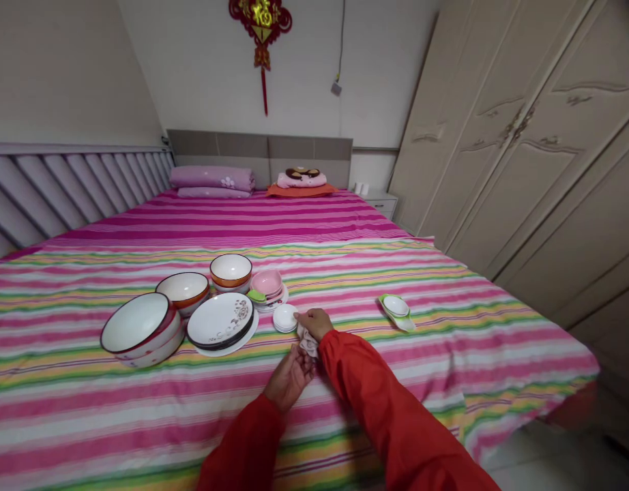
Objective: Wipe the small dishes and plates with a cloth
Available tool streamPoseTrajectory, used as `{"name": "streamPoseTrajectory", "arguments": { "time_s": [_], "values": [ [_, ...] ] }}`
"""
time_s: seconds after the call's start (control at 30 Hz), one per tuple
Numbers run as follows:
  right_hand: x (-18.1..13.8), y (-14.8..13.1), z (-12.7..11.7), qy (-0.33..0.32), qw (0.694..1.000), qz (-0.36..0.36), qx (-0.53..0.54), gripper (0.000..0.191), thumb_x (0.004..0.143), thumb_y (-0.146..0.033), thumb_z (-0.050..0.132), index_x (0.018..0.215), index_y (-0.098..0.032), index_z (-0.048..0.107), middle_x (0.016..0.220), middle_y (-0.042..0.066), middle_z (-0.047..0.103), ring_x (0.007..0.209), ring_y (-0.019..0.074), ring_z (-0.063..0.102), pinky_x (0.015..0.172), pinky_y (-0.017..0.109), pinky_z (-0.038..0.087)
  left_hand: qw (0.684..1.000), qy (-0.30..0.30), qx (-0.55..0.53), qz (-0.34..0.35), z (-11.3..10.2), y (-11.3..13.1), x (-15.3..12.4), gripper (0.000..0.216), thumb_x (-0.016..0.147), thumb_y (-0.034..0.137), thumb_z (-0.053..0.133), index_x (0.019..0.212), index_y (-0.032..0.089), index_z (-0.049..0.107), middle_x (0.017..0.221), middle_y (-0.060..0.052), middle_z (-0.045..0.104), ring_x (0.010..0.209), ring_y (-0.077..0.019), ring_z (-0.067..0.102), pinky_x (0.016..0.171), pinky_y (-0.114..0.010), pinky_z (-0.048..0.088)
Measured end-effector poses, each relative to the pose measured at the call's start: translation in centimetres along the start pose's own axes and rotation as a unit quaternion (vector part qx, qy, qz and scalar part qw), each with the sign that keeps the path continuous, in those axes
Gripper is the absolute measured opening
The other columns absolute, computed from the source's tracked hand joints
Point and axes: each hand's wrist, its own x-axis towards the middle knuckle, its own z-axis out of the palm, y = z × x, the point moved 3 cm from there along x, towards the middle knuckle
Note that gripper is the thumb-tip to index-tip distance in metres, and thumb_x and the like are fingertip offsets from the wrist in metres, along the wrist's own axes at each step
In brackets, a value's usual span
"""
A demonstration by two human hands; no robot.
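My right hand (315,322) is closed on a small pale cloth (308,342) that hangs below it, right beside a stack of small white saucers (284,318) on the striped bed. My left hand (290,376) is just under the cloth, its fingers curled up and touching the cloth's lower end. Both arms wear red sleeves. To the left lie a stack of patterned plates (221,322), a large white bowl (139,327), two orange-rimmed bowls (183,289) (231,271) and a pink bowl (266,282).
A green-and-white dish (397,309) lies alone to the right on the striped bedspread (447,354). Pillows (212,180) and folded bedding (300,180) sit at the headboard. A wardrobe (524,150) stands along the right; the bed's corner drops off at right.
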Motion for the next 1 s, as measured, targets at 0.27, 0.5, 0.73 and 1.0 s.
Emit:
{"name": "streamPoseTrajectory", "arguments": {
  "time_s": [0.27, 0.5, 0.73, 1.0],
  "values": [
    [1.0, -0.1, 1.2, -0.006, 1.0, 0.03, -0.006, 0.026, 0.06, -0.025, 0.063, 0.04, -0.02, 0.047, 0.04, -0.005, 0.041, 0.048, 0.0104, 0.041, 0.049, 0.023, 0.025, 1.0, -0.022, 0.006, -0.001, -0.2, -0.1, 0.2, 0.022, 0.084, 0.035, 0.053, 0.075, 0.015, 0.057, 0.066, 0.002, 0.055, 0.062, -0.0073, 0.053, 0.066, -0.022, 0.043],
    [-0.4, 0.1, 0.2, 0.0, 0.995, 0.035, 0.089, 0.024, 0.059, -0.025, 0.056, 0.04, -0.019, 0.043, 0.037, -0.007, 0.033, 0.042, 0.0079, 0.034, 0.044, 0.022, 0.023, 0.999, 0.0, -0.023, 0.025, 0.2, 0.3, 0.3, 0.032, 0.085, 0.044, 0.047, 0.087, 0.015, 0.06, 0.071, 0.0, 0.058, 0.064, -0.0082, 0.052, 0.064, -0.021, 0.042],
    [-4.8, 0.9, -1.7, -0.011, 0.979, 0.041, 0.201, 0.029, 0.056, -0.037, 0.062, 0.044, -0.019, 0.042, 0.04, -0.007, 0.037, 0.043, 0.0078, 0.035, 0.044, 0.022, 0.026, 0.997, -0.033, -0.024, 0.069, -0.7, 0.0, 1.1, 0.042, 0.081, 0.046, 0.053, 0.111, 0.016, 0.057, 0.089, -0.004, 0.064, 0.079, -0.0111, 0.057, 0.074, -0.022, 0.044],
    [-9.0, 1.2, -1.2, -0.024, 0.959, 0.037, 0.279, 0.042, 0.054, -0.046, 0.071, 0.044, -0.018, 0.041, 0.043, -0.007, 0.039, 0.046, 0.0069, 0.034, 0.045, 0.021, 0.027, 0.987, -0.124, -0.001, 0.106, -0.6, -0.2, 0.9, 0.061, 0.081, 0.037, 0.057, 0.136, 0.021, 0.034, 0.129, -0.009, 0.053, 0.119, -0.0218, 0.046, 0.108, -0.038, 0.024]
  ]
}}
